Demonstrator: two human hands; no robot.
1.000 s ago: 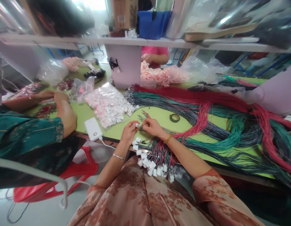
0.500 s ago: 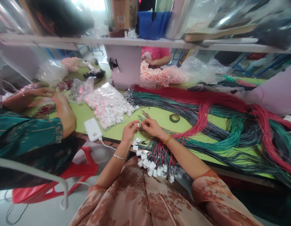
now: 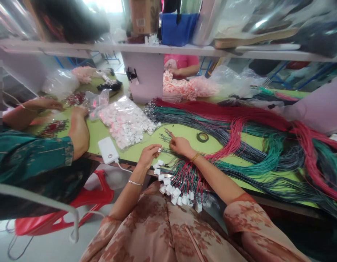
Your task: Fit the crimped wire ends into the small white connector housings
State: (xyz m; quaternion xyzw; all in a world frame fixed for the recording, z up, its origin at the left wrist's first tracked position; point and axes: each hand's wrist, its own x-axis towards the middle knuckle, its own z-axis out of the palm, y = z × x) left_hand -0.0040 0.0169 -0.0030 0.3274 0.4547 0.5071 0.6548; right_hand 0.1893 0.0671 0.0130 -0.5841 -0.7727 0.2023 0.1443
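My left hand (image 3: pixel 149 155) pinches a small white connector (image 3: pixel 159 150) near the table's front edge. To its right, my right hand (image 3: pixel 181 146) has its fingers closed beside the loose wire ends (image 3: pixel 168 135); what they hold, if anything, is too small to make out. Red, green and black wires with white connectors (image 3: pixel 176 192) hang over the edge below my hands. A clear bag of white connectors (image 3: pixel 127 122) lies behind my left hand. Long red wires (image 3: pixel 231 111) and green wires (image 3: pixel 250 167) stretch across the table to the right.
A white power bank (image 3: pixel 108 150) with a cable lies at the front edge. Black tape (image 3: pixel 202 137) rests right of my hands. At the left, another person's arms (image 3: pixel 79 133) reach over the table (image 3: pixel 133 154). A shelf (image 3: pixel 103 47) crosses above.
My hands have moved apart, the right one slightly rightward and the left one slightly left and down with the connector. The neighbour's hands have also separated.
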